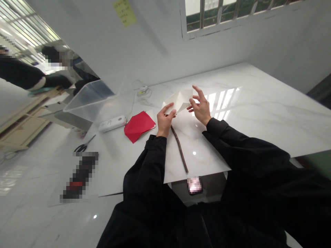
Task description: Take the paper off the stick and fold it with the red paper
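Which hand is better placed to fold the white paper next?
Probably your right hand: it's open and free at the edge of the white paper, while your left hand is busy holding the paper's near corner.

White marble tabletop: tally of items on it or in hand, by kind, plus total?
Folded white paper: 1
Stack of red paper: 1
Dark brown stick: 1
White rectangular plastic device: 1
Small round white corded device: 1
Clear plastic bin: 1
Total: 6
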Available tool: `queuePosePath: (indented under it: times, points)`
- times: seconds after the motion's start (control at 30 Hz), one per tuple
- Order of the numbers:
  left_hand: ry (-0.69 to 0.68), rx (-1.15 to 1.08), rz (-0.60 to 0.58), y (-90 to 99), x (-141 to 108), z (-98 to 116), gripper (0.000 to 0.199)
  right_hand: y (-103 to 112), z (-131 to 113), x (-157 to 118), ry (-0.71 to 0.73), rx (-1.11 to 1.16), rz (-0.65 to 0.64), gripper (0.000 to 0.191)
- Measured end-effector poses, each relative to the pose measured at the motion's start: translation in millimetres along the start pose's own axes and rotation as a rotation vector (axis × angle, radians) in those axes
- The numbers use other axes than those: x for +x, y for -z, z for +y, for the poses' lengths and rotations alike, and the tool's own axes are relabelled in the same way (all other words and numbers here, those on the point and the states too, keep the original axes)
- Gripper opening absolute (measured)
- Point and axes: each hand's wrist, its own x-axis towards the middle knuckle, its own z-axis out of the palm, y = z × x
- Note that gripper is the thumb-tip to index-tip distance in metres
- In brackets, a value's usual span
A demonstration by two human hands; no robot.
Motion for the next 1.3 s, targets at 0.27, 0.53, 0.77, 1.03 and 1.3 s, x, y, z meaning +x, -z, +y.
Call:
queuePosePath:
  times: [0.27,0.53,0.77,1.03,1.3]
  points:
    - [0.046,0.026,-0.106,0.1,-6.3,7.7,0.072,-1.3,16.1,6.9,0.158,-0.005,0.199,0.064]
    - [0.021,-0.019,-0.113,3.0,-2.9,1.8,0.062,1.8,15.3,9.8,0.179,-0.008,0.189,0.039]
    - [0.053,-0.045,-0.098,0.9,-0.9,-0.4,0.056,1.9,6.4,6.2,0.144,0.064,0.074,0.03]
    - [-0.011,0.075,-0.01,1.4,-1.3,3.5,0.043,-0.6,12.9,8.7,0.125,0.025,0.169,0.034]
    - [-0.102,0.088,-0.136,1.3,-1.0,3.3,0.054,-0.2,11.8,7.1,0.156,-0.027,0.102,0.045]
